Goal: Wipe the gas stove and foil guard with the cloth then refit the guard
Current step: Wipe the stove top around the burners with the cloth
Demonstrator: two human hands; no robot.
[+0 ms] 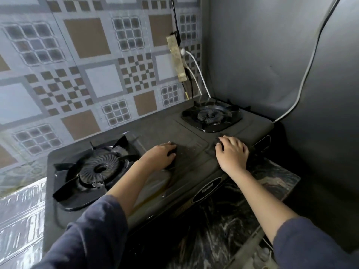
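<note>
The left hand (162, 155) is curled around a dark wad, probably the cloth (172, 152), pressing it onto the Rinnai gas stove (186, 152) between the burners to scrub; the right hand (232, 153) rests flat, fingers loose, likely steadying the stove; the foil guard (17, 210) lies at the left, off the stove

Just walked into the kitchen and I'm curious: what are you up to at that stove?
A person leans over a black two-burner gas stove. The left hand presses a dark cloth on the middle of the top, between the burners. The right hand lies flat near the right front edge. Shiny foil shows at the lower left, beside the stove.
</note>
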